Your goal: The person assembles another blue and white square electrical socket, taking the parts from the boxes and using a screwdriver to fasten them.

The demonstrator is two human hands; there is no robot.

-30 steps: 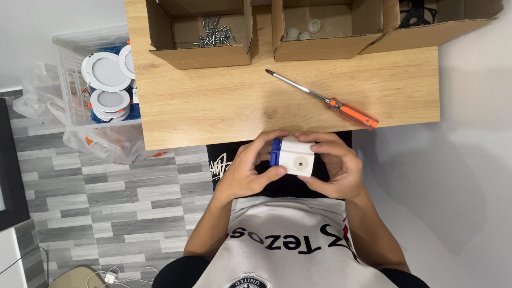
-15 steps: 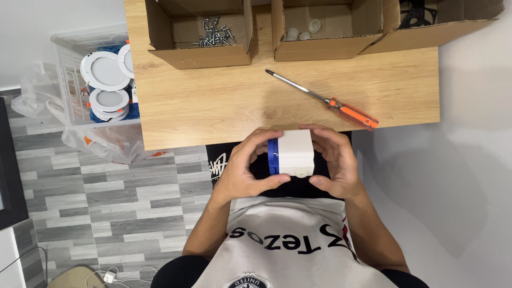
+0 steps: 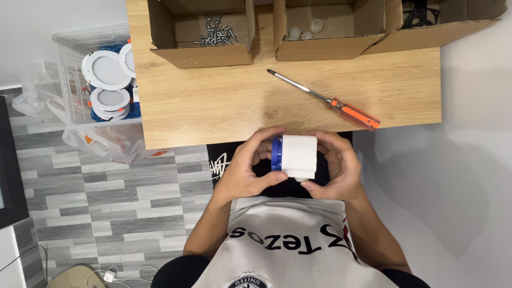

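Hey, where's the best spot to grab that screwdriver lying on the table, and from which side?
Take the screwdriver by its orange handle, the thick end lying toward the table's near right edge. It lies flat and slanted, its thin metal shaft pointing up-left toward the boxes. The right hand is closest; coming down from above, with fingers across the handle, probably works best.

right cardboard box [image 3: 448,26] cut by top edge, contents unclear, bin [image 3: 69,64] partly hidden
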